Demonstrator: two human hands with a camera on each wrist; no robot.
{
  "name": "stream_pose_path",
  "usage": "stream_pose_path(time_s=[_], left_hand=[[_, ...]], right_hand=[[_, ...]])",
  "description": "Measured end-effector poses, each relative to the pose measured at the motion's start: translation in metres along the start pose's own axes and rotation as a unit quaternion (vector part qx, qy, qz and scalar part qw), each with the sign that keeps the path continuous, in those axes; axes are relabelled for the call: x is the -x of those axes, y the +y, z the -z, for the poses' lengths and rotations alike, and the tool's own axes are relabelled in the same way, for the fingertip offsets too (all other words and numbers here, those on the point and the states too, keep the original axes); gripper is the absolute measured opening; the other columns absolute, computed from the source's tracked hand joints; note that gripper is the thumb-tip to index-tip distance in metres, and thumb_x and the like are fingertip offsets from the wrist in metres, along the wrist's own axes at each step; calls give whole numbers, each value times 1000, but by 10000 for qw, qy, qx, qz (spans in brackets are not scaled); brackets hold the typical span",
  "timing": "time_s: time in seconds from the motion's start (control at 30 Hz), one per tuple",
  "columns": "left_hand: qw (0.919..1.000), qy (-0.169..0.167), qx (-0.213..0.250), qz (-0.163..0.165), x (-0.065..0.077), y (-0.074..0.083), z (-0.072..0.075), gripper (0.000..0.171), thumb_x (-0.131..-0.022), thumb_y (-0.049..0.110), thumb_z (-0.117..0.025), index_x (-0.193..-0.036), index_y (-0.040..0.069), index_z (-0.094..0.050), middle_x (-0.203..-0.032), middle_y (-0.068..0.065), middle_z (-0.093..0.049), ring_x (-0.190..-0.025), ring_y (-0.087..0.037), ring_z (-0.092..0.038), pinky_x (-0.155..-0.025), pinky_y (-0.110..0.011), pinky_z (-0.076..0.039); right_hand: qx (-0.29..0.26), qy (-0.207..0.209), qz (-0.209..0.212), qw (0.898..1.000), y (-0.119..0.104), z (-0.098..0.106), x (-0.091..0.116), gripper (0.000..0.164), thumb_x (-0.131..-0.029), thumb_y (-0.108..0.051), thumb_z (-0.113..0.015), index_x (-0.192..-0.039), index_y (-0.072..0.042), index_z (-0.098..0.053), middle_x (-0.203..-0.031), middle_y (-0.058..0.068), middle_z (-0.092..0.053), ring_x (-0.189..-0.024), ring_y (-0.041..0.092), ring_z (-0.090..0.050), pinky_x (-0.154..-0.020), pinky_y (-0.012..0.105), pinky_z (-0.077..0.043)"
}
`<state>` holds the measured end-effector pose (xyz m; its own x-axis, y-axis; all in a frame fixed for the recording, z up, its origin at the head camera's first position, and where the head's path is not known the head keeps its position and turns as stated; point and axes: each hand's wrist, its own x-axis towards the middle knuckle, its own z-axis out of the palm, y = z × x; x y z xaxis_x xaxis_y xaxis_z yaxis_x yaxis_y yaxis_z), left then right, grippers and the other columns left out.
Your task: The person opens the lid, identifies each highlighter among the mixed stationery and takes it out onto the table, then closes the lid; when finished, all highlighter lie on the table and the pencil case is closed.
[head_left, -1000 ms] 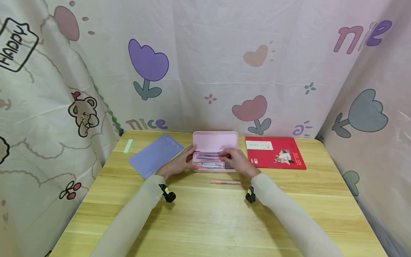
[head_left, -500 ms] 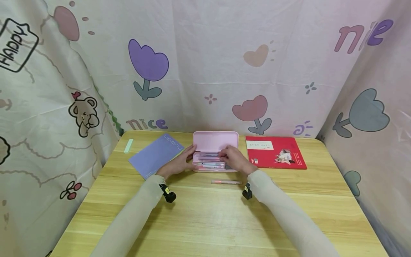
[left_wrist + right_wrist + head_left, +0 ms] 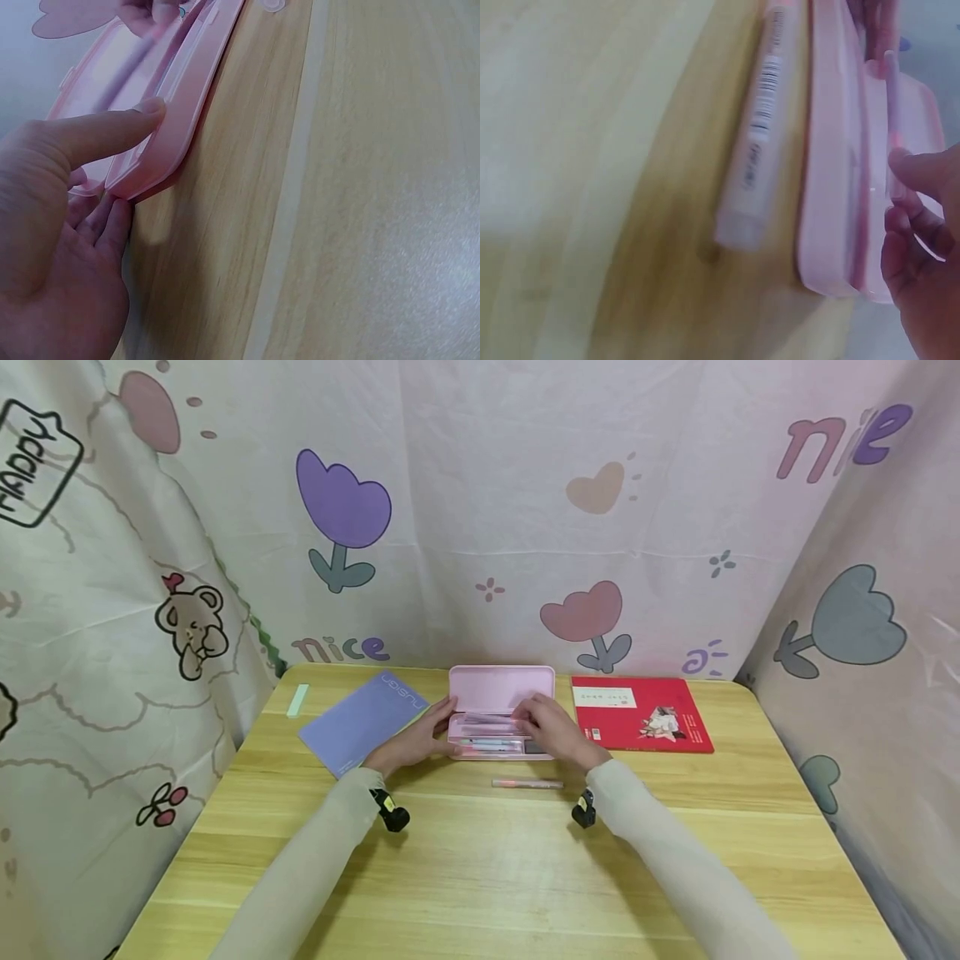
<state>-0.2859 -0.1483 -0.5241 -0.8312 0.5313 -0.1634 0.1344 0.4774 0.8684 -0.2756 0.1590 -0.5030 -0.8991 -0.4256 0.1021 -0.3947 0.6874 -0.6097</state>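
A pink pencil case lies with its lid up at the back of the table, holding several pens. My left hand grips its left end; in the left wrist view the thumb lies over the front rim and the fingers are around the end. Over the case, my right hand pinches a pale pen with a pinkish part between thumb and fingers. Motion blurs that pen in the left wrist view. A second pen, pale with a barcode, rests on the table in front of the case.
A blue notebook lies left of the case, partly behind my left hand. To the right is a red book. A small pale green strip sits near the table's back left corner. Printed cloth hangs behind the table.
The right hand has shifted slightly at the case, and a pale pen now shows raised at its fingertips. The left hand keeps its grip. The pen on the table has not moved.
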Motion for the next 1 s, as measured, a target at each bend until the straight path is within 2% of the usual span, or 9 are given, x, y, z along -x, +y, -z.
stream_pose_path(time_s=[0.17,0.33,0.5,0.73,1.0], left_hand=[[10000,-43,12,-13,-1,-2,1,112,-98,25,-83,-176,14,-4,-185,-9,8,-170,-37,-12,-139,-51,-12],[10000,-47,-13,-7,-2,-4,1,112,-98,26,-83,-176,15,-4,-185,-9,8,-171,-36,-11,-139,-50,-12],[10000,-41,-15,-37,-2,-5,1,112,-98,25,-83,-176,14,-3,-185,-10,8,-170,-37,-16,-139,-49,-16],[9999,-47,17,-115,-2,-5,2,112,-98,25,-83,-176,12,-3,-185,-10,8,-169,-39,-17,-139,-50,-16],[9999,-57,81,-118,-1,-4,1,112,-98,25,-83,-176,12,-3,-185,-11,8,-169,-39,-18,-139,-49,-17]], right_hand=[[-279,-4,-113,9995,-6,13,14,18,-105,-14,-73,-122,-11,-75,-117,4,-66,-108,21,-60,-98,37,-60],[-542,-152,61,9984,-8,21,37,18,-104,-16,-75,-122,-13,-77,-117,2,-69,-105,19,-63,-93,33,-62],[-683,-401,152,9967,-4,23,64,20,-103,-17,-77,-123,-14,-78,-119,0,-72,-106,16,-66,-93,30,-62],[-630,-400,175,9971,7,17,99,15,-102,-18,-78,-117,-20,-79,-113,-4,-70,-98,12,-63,-86,25,-61],[-734,-387,199,9964,14,0,118,12,-103,-22,-78,-115,-23,-79,-109,-7,-70,-91,8,-59,-77,21,-57]])
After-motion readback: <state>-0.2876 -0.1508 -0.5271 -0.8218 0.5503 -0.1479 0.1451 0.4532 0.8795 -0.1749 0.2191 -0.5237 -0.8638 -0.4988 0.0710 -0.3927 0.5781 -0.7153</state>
